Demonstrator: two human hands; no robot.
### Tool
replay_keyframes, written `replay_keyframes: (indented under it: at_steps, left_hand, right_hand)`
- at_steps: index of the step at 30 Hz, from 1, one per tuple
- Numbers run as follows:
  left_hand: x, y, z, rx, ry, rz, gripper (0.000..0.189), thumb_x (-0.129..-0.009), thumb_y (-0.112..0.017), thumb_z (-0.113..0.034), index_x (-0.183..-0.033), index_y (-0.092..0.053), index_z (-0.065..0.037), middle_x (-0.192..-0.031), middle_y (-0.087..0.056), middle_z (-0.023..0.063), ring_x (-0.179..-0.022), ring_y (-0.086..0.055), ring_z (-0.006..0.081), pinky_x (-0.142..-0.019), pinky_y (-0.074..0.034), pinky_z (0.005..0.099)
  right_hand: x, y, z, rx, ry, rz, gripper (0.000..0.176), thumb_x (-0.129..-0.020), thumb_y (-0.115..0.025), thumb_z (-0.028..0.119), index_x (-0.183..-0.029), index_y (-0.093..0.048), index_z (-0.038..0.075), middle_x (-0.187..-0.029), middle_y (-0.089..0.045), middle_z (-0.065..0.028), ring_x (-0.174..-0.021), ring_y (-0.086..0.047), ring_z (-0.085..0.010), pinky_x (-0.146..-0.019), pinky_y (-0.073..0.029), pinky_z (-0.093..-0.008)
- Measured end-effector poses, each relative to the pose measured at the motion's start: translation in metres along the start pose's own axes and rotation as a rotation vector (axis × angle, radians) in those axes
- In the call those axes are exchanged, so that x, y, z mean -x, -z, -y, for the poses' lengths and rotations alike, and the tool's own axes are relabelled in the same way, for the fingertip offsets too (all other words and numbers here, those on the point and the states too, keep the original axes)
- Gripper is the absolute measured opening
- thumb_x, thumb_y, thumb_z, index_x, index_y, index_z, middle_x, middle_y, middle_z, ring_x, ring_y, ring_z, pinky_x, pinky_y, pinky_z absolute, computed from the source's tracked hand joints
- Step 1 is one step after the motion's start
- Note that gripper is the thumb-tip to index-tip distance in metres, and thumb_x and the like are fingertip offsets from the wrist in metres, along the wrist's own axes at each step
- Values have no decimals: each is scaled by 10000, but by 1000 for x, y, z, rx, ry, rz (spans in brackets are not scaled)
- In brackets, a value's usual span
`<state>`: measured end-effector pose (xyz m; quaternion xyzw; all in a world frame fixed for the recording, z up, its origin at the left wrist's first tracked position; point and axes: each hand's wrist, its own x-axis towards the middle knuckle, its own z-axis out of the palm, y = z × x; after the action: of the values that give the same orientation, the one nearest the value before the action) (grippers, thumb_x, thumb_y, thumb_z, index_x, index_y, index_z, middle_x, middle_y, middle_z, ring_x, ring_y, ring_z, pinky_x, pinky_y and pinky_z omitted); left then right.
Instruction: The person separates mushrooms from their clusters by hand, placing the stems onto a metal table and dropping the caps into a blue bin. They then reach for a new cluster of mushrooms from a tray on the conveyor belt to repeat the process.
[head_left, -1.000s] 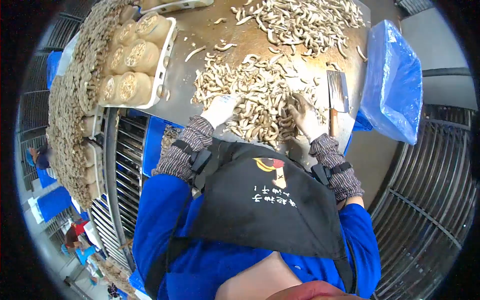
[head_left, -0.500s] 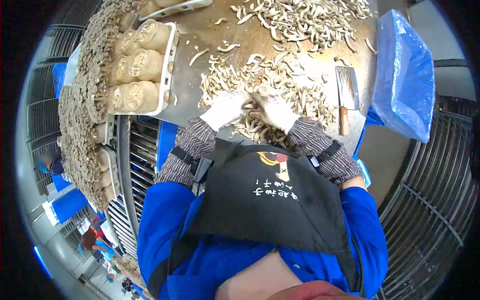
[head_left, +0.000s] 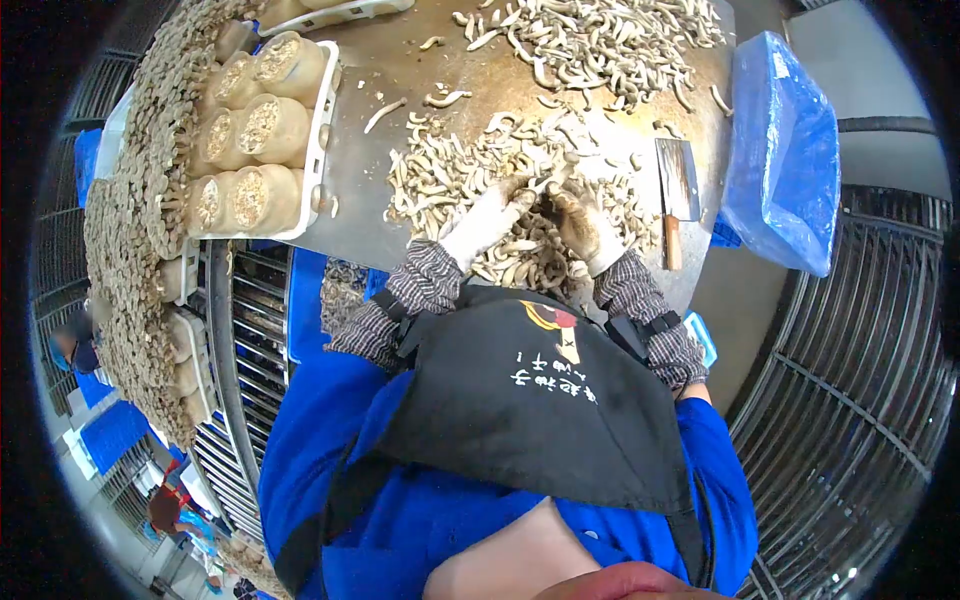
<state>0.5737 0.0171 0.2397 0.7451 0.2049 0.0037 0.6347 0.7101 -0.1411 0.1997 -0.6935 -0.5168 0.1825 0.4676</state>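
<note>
My left hand (head_left: 488, 222), in a white glove with soiled fingertips, is closed at the near side of a heap of small mushrooms (head_left: 440, 165). Its fingertips pinch a pale mushroom stem. Facing it, my right hand (head_left: 588, 228) wears a white glove with brown-stained fingers, which are curled around mushrooms and partly hidden. Between and below the hands lies a darker clump of mushrooms (head_left: 540, 250). A cleaver (head_left: 678, 180) with a wooden handle lies flat on the metal table to the right of my right hand.
A second mushroom pile (head_left: 600, 50) lies farther back on the table (head_left: 360, 190). At left, a white crate (head_left: 322, 130) holds several bottles with crumbly tops beside massed mushrooms (head_left: 140, 200). A blue plastic-lined bin (head_left: 785, 150) stands right. Other people (head_left: 165, 510) are at lower left.
My hands were close together over the heap; now they are farther apart, with the dark clump showing between them. The whole view has shifted slightly.
</note>
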Motion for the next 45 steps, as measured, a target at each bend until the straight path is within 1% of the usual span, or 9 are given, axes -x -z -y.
replay_keyframes:
  at_steps: [2,3,8,11,22,24,28,36,45]
  left_hand:
    - [1,-5,-8,80,-2,4,514,-954,-577,-237,-1353,-470,69,-1242,-617,211,-1180,-574,269,-1031,-419,353]
    - [2,-8,-9,159,-8,2,505,-938,-592,-211,-1333,-481,83,-1227,-625,213,-1167,-581,267,-1022,-427,350]
    - [-10,-30,14,-28,-46,-89,463,-922,-602,-210,-1278,-525,76,-1176,-638,229,-1103,-613,288,-956,-468,358]
    - [-12,-50,50,-516,-67,-220,377,-916,-594,-280,-1168,-599,0,-1057,-635,257,-998,-621,395,-851,-501,448]
    - [-12,-43,11,-1058,-210,-34,270,-912,-548,-317,-843,-607,-63,-698,-615,160,-660,-639,338,-596,-504,451]
    - [-18,-30,29,-1055,-174,-80,235,-882,-566,-256,-919,-608,-28,-733,-632,146,-641,-635,307,-592,-499,427]
    - [-16,-13,44,440,401,-342,377,-1022,-429,-336,-1018,-607,-4,-744,-631,85,-642,-618,194,-518,-503,300]
    - [32,-22,77,939,171,-419,296,-919,-545,-102,-1183,-555,32,-1053,-647,138,-905,-667,274,-707,-555,352]
    - [57,-25,70,648,87,-448,588,-904,-594,-74,-1432,-358,30,-1316,-531,92,-1112,-548,173,-938,-475,311]
  right_hand:
    - [0,10,11,-435,-552,66,324,-966,-519,149,-1245,-586,0,-1211,-641,-106,-1115,-606,-215,-936,-483,-323]
    - [5,18,-9,316,-113,255,295,-952,-507,151,-1179,-650,29,-1230,-638,-158,-1143,-601,-290,-973,-461,-346]
    - [3,26,-23,270,75,183,271,-934,-544,138,-1164,-681,90,-1214,-636,-190,-1145,-594,-357,-955,-469,-390]
    - [-14,43,11,-590,-710,150,344,-907,-654,187,-1188,-620,-9,-1075,-661,-103,-989,-612,-188,-869,-480,-305]
    - [-10,47,-12,-118,-317,346,269,-881,-657,200,-1070,-664,9,-935,-701,-76,-846,-653,-196,-803,-492,-299]
    - [-9,44,-17,-780,-660,140,233,-908,-632,210,-1060,-613,35,-824,-652,-58,-695,-628,-163,-610,-526,-292]
    - [-3,25,-44,-1578,-1123,-195,106,-954,-624,165,-1009,-594,79,-850,-646,-72,-634,-585,-160,-496,-482,-262]
    - [-65,67,-53,-1624,-712,-227,291,-998,-550,340,-1091,-609,71,-921,-661,-96,-783,-630,-211,-651,-527,-364]
    - [27,-31,-39,607,182,572,537,-809,-699,370,-1220,-586,42,-987,-642,-164,-978,-609,-342,-842,-487,-433]
